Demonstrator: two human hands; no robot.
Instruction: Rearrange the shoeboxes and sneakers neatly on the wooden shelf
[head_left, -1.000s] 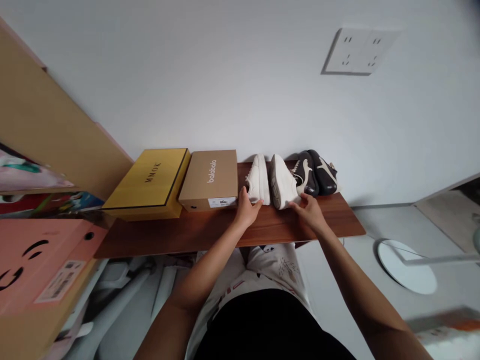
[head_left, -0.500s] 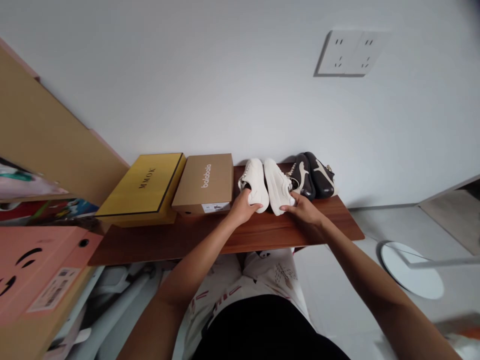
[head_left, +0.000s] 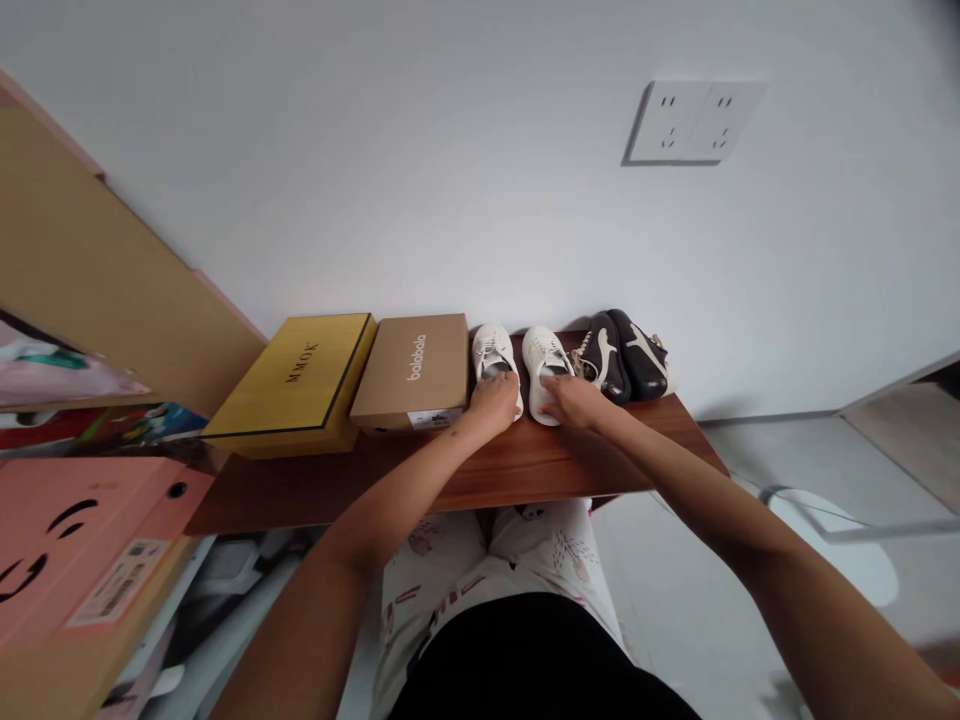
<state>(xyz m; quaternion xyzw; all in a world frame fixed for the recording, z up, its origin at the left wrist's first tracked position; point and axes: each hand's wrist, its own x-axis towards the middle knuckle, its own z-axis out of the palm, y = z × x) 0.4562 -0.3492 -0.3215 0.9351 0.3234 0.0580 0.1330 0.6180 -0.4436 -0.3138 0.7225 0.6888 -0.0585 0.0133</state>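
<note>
Two white sneakers stand upright on a dark wooden bench [head_left: 525,465], toes toward the wall. My left hand [head_left: 495,400] is closed on the heel of the left white sneaker [head_left: 492,343]. Its fingertips are partly hidden inside the shoe. The heel of the right white sneaker [head_left: 543,346] is in the grip of my right hand [head_left: 574,400], whose thumb lies along the near side. A narrow gap separates the two shoes. Just right of them, a pair of dark brown sneakers [head_left: 628,360] with cream trim lies tipped on its sides.
Left of the shoes sit a brown shoebox [head_left: 416,365] and a yellow box [head_left: 292,375]. A pink box [head_left: 82,545] stands on a shelf at the lower left. Behind the bench rises a wall with a double socket [head_left: 694,122]. A white disc [head_left: 832,540] lies on the floor at right.
The white sneakers have turned from lying on their sides to standing upright, openings up. My hands have moved with them, and their grip has shifted over the heels.
</note>
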